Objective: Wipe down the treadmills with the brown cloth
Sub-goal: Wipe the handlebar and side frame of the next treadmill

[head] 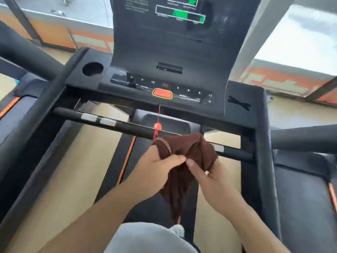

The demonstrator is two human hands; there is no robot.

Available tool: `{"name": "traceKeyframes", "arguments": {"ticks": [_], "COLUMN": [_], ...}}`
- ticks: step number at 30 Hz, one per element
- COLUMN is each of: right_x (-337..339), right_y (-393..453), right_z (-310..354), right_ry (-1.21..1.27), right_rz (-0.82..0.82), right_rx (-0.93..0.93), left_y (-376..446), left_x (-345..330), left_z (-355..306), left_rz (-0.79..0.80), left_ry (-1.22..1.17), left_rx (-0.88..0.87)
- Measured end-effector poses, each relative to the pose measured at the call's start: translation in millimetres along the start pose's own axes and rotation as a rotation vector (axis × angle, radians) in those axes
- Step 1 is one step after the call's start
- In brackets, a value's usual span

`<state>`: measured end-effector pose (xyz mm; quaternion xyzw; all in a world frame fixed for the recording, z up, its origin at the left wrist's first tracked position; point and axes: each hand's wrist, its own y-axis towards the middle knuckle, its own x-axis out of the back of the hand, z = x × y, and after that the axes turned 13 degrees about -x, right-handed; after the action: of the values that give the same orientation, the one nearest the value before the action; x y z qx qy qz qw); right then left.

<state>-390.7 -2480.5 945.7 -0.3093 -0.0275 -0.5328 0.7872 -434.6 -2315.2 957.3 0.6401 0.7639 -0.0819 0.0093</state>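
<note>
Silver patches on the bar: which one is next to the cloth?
The silver patch right of the brown cloth; the other two sit together far along the bar, leftward.

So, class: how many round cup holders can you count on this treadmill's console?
1: a round black cup holder sits at the console's left end. The matching right end shows only a flat surface, though blur may hide one.

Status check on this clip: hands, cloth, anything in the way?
Left hand and right hand both grip brown cloth, bunched at front crossbar. Red safety cord hangs just left of it.
</note>
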Motion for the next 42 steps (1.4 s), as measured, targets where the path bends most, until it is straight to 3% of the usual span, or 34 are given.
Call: {"name": "traceKeyframes", "arguments": {"ticks": [4, 9, 15, 19, 21, 24, 29, 31, 35, 38, 42], "right_x": [45.0, 72.2, 81.0, 64.7, 36.8, -8.0, -40.1, -59.3, -83.1, -60.2, 20.6], "right_y": [-8.7, -11.0, 45.1, 107.7, 122.7, 136.1, 172.3, 184.2, 194.4, 189.9, 174.9], "right_z": [-27.3, -35.8, -8.5, -18.0, -29.0, -49.2, -40.8, -26.8, -10.7, -12.8, -37.8], "right_ry": [-0.120, -0.074, -0.050, -0.556, -0.828, -1.143, -1.167, -1.172, -1.164, -1.180, -1.262], "right_rz": [-0.187, -0.316, -0.473, -0.477, -0.427, -0.200, -0.271, -0.180, -0.050, 0.013, 0.003], "right_rx": [-0.109, -0.215, -0.186, -0.314, -0.230, -0.101, 0.166, 0.199, 0.220, 0.215, -0.062], "left_y": [7.1, 15.4, 71.3, 115.1, 120.2, 116.7, 114.4, 115.8, 119.6, 124.5, 132.8], "left_x": [-20.0, -26.7, -18.7, 16.3, 44.4, 79.2, 99.3, 100.7, 101.5, 98.6, 100.9], "left_z": [29.3, 57.4, 47.2, 69.0, 92.9, 117.5, 118.8, 117.8, 109.9, 97.4, 93.8], "left_rz": [-0.050, -0.170, -0.206, -0.055, 0.045, 0.188, 0.206, 0.195, 0.191, 0.210, 0.177], "left_ry": [0.247, 0.289, 0.301, 0.679, 0.956, 1.204, 1.170, 1.140, 1.163, 1.209, 1.173], "left_rx": [0.113, 0.166, 0.043, -0.079, -0.151, -0.247, -0.338, -0.317, -0.309, -0.284, -0.243]}}
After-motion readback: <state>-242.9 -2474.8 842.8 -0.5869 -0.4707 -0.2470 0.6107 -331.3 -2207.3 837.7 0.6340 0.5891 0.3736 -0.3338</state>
